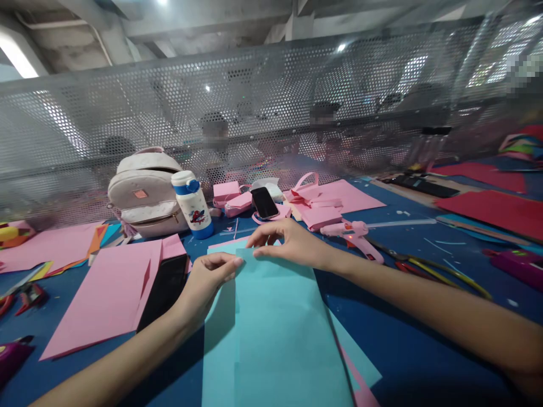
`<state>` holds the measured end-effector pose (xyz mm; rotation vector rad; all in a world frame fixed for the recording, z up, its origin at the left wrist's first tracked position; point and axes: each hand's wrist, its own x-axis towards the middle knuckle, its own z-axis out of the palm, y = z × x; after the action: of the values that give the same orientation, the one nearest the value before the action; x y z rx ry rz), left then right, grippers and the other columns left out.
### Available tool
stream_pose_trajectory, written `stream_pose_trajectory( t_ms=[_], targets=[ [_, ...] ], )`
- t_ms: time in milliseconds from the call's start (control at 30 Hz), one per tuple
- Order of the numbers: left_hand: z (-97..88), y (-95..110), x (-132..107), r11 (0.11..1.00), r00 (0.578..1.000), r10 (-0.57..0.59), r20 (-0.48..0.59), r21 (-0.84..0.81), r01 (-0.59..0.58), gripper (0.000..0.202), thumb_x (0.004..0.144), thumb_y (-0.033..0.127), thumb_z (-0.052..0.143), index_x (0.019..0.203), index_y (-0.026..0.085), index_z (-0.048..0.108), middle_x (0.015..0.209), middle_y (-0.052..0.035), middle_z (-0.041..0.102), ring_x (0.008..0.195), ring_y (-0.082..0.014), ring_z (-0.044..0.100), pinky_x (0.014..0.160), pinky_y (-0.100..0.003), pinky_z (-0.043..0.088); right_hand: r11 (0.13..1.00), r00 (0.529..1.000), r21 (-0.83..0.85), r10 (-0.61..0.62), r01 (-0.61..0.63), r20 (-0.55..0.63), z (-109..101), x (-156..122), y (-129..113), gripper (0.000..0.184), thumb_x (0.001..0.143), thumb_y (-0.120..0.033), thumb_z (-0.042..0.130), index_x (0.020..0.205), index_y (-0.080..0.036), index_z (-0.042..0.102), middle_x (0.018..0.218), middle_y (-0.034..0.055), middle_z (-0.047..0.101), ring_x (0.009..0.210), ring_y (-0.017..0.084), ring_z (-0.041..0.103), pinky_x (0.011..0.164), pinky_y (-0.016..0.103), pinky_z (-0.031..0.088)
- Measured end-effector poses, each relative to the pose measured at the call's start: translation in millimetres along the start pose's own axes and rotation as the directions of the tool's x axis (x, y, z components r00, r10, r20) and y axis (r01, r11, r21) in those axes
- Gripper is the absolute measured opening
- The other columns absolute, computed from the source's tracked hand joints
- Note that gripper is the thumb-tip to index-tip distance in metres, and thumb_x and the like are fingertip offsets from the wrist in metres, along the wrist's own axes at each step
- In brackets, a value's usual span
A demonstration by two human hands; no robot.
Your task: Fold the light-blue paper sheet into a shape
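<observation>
Ok so left hand (207, 274) is pinching the teal paper (284, 339) near its far-left corner, right hand (291, 244) pinching the far edge just beside. Smooth, longish sheet, front and centre, blue table (182, 376) showing either side.

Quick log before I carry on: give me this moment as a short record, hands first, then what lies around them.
Left hand: fingers on the blue paper, near its upper left corner
Right hand: at the paper's top edge
Left of hands: pink paper
Right of hands: glue gun
Beyond: phone, bottle, backpack
Surface: blue table
</observation>
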<state>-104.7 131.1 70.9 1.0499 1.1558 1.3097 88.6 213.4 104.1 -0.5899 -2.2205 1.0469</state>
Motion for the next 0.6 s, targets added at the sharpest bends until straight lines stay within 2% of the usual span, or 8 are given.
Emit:
stream_pose_trajectory(
  t_ms=[67,167,267,367,433,500,600],
  targets=[
    [-4.5,1.7,2.8,1.0,0.999,0.016,-0.039,-0.012,-0.017,0.034,0.06,0.041,0.089,0.064,0.013,0.071,0.053,0.0049,0.046,0.053,-0.0061,0.036,0.051,-0.018,0.029,0.999,0.998,-0.033,-0.033,0.032,-0.048,-1.3,1.3,2.6,0.02,0.081,-0.028,0.07,0.099,-0.02,0.073,0.094,0.0036,0.072,0.088,0.018,0.065,0.08,0.031,0.048],
    [-16.8,7.8,12.2,0.996,0.988,0.077,-0.131,-0.035,-0.082,0.033,0.062,0.042,0.088,0.07,0.014,0.071,0.054,0.0056,0.046,0.052,-0.0058,0.038,0.05,-0.018,0.03,0.998,0.974,-0.027,-0.067,0.062,-0.215,-2.6,4.9,12.0,0.038,0.077,-0.027,0.075,0.114,-0.022,0.066,0.115,0.0055,0.067,0.108,0.021,0.06,0.095,0.035,0.045],
    [-31.0,15.8,22.7,0.978,0.959,0.179,-0.222,-0.064,-0.197,0.033,0.062,0.041,0.088,0.071,0.014,0.071,0.054,0.0058,0.048,0.05,-0.0048,0.038,0.047,-0.017,0.029,0.98,0.949,0.197,0.05,0.013,-0.312,-1.1,8.5,23.5,0.054,0.073,-0.031,0.079,0.122,-0.022,0.057,0.126,0.008,0.061,0.114,0.022,0.058,0.098,0.036,0.045],
    [-39.5,21.0,28.6,0.959,0.923,0.253,-0.289,-0.053,-0.279,0.031,0.064,0.039,0.087,0.075,0.014,0.073,0.057,0.0049,0.053,0.051,-0.0044,0.039,0.046,-0.016,0.029,0.868,0.941,0.473,0.273,-0.152,-0.198,3.3,9.6,30.8,0.052,0.075,-0.036,0.078,0.12,-0.022,0.057,0.121,0.0078,0.066,0.104,0.019,0.064,0.087,0.032,0.05],
    [-40.2,21.9,29.4,0.951,0.909,0.279,-0.309,-0.045,-0.307,0.03,0.064,0.038,0.087,0.075,0.014,0.073,0.061,0.0036,0.057,0.054,-0.005,0.043,0.048,-0.015,0.033,0.795,0.92,0.554,0.373,-0.248,-0.123,6.9,9.1,33.4,0.048,0.073,-0.036,0.079,0.116,-0.022,0.06,0.113,0.0062,0.07,0.098,0.018,0.066,0.079,0.027,0.051],
    [-37.9,21.3,28.9,0.949,0.916,0.276,-0.293,-0.071,-0.308,0.03,0.063,0.037,0.088,0.075,0.014,0.073,0.063,0.0028,0.06,0.056,-0.0054,0.047,0.051,-0.015,0.037,0.753,0.91,0.597,0.406,-0.277,-0.089,10.2,8.2,35.5,0.045,0.073,-0.035,0.078,0.114,-0.022,0.062,0.108,0.005,0.072,0.092,0.017,0.067,0.075,0.024,0.051],
    [-32.4,19.8,27.7,0.954,0.943,0.229,-0.243,-0.138,-0.268,0.031,0.06,0.036,0.09,0.074,0.014,0.073,0.067,0.0022,0.062,0.056,-0.0049,0.049,0.052,-0.014,0.04,0.735,0.918,0.633,0.384,-0.241,-0.096,13.6,7.3,38.9,0.037,0.078,-0.034,0.073,0.111,-0.021,0.063,0.106,0.0044,0.072,0.086,0.015,0.067,0.075,0.024,0.051]
  ],
)
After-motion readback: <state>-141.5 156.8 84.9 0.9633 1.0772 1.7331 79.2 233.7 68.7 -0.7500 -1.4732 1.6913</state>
